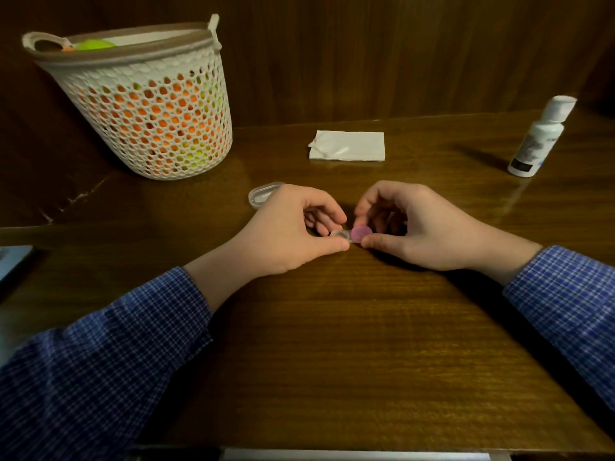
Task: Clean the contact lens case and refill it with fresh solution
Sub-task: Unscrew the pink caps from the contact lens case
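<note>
Wooden table [382, 344], dark brown with a glossy grain, filling most of the view against a dark wood-panelled wall. Openwork white basket [146, 104], far left on the table, brown rim, loop handles; orange and yellow-green contents show through its holes. Two forearms in blue checked sleeves [100, 354], reaching in from the near edge. Left hand [283, 231], fingers curled, thumb and fingertips pinching the clear end of the contact lens case [349, 235] at table centre. Right hand [422, 227], fingers curled, thumb and forefinger gripping the purple cap [361, 232] on the case's other end. The case sits between the two hands, largely hidden by the fingers; whether it touches the table cannot be told. White solution bottle [540, 138], upright at far right, well apart from the hands. Folded white tissue [349, 146], beyond the hands, with cotton swabs [327, 151] lying on it. Clear plastic lid or tray [263, 194], just behind the left hand, partly covered by it.
</note>
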A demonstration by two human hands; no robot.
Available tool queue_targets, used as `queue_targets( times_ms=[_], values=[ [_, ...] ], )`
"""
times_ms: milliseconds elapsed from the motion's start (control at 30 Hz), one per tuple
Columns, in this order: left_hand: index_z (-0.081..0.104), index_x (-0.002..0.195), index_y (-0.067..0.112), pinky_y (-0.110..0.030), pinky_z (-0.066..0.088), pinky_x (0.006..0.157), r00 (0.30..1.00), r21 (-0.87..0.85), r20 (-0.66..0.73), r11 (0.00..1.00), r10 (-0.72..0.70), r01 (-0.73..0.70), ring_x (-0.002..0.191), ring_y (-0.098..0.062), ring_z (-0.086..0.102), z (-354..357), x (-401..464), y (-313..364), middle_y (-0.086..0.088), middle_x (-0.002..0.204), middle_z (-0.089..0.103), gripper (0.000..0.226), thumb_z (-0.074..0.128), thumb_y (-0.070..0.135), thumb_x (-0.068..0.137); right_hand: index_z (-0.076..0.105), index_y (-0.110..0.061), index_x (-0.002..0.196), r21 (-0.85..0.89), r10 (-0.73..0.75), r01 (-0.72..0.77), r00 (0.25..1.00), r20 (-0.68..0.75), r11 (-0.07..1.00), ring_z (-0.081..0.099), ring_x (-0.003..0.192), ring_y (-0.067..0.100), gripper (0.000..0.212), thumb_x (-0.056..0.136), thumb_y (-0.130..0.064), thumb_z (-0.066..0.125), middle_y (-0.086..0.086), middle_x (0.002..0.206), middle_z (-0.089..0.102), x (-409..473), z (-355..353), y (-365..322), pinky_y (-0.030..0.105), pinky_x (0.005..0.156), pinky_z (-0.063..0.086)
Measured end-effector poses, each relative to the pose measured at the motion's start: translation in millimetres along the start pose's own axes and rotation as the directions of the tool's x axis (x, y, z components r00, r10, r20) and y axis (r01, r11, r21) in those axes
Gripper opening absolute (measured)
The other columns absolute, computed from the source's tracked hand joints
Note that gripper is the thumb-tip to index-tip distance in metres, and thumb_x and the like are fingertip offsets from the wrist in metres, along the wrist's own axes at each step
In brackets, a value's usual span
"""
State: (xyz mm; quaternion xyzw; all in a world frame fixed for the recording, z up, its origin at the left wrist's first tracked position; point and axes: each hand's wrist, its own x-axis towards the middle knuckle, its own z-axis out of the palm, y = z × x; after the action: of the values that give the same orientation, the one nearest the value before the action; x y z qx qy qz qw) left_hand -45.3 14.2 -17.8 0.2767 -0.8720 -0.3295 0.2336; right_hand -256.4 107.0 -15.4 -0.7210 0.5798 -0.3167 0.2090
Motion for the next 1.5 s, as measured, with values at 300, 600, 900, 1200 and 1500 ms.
queue_targets(
  times_ms=[300, 600, 900, 1200, 1500],
  values=[
    [0.076, 0.103, 0.022, -0.030, 0.063, 0.079, 1.000, -0.014, 0.005, 1.000, -0.003, 0.003, 0.080, -0.008, 0.074, 0.4, -0.2, -0.1, 0.008, 0.086, 0.077, 0.030, 0.089, 0.022, 0.076, 0.064, -0.027, 0.114, -0.023, 0.015, -0.016, 0.998, -0.061, 1.000, 0.067, 0.085, 0.002, 0.041, 0.080, -0.032, 0.085, -0.010, 0.094, 0.071, 0.8, 5.1, 1.4, 0.017, 0.071, 0.057],
    [0.077, 0.104, 0.021, -0.030, 0.063, 0.080, 1.000, -0.016, 0.010, 1.000, -0.005, 0.005, 0.080, -0.009, 0.074, 0.3, 0.1, 1.0, 0.006, 0.087, 0.077, 0.030, 0.089, 0.021, 0.077, 0.062, -0.026, 0.120, -0.001, 0.011, -0.011, 0.999, 0.046, 1.000, 0.069, 0.086, 0.007, 0.041, 0.085, -0.016, 0.082, -0.014, 0.098, 0.072, 1.4, -1.7, 0.2, 0.018, 0.073, 0.057],
    [0.077, 0.102, 0.020, -0.032, 0.063, 0.079, 1.000, -0.011, 0.002, 1.000, 0.000, 0.000, 0.079, -0.010, 0.074, 0.4, 0.0, 1.5, 0.006, 0.086, 0.077, 0.029, 0.090, 0.021, 0.076, 0.063, -0.029, 0.115, -0.065, 0.018, -0.023, 0.997, -0.077, 0.998, 0.067, 0.084, -0.001, 0.044, 0.078, -0.035, 0.086, -0.012, 0.092, 0.071, 1.1, 6.8, 0.0, 0.016, 0.070, 0.056],
    [0.077, 0.103, 0.021, -0.031, 0.063, 0.079, 1.000, -0.021, 0.015, 1.000, -0.001, 0.001, 0.080, -0.009, 0.074, 0.8, 0.3, 1.5, 0.006, 0.087, 0.077, 0.030, 0.090, 0.022, 0.076, 0.063, -0.026, 0.117, -0.035, -0.004, 0.005, 1.000, 0.025, 0.999, 0.071, 0.091, 0.002, 0.040, 0.083, -0.020, 0.083, -0.011, 0.098, 0.073, 3.5, 0.5, -3.1, 0.025, 0.086, 0.060],
    [0.077, 0.103, 0.020, -0.032, 0.063, 0.079, 1.000, -0.026, 0.015, 1.000, 0.002, -0.001, 0.081, -0.010, 0.074, 0.1, 0.0, 1.4, 0.006, 0.087, 0.077, 0.030, 0.090, 0.022, 0.076, 0.063, -0.027, 0.117, -0.061, 0.008, -0.007, 1.000, 0.019, 0.998, 0.069, 0.092, 0.002, 0.041, 0.081, -0.030, 0.082, -0.012, 0.099, 0.072, 1.7, -0.6, -3.5, 0.025, 0.085, 0.059]
  ],
)
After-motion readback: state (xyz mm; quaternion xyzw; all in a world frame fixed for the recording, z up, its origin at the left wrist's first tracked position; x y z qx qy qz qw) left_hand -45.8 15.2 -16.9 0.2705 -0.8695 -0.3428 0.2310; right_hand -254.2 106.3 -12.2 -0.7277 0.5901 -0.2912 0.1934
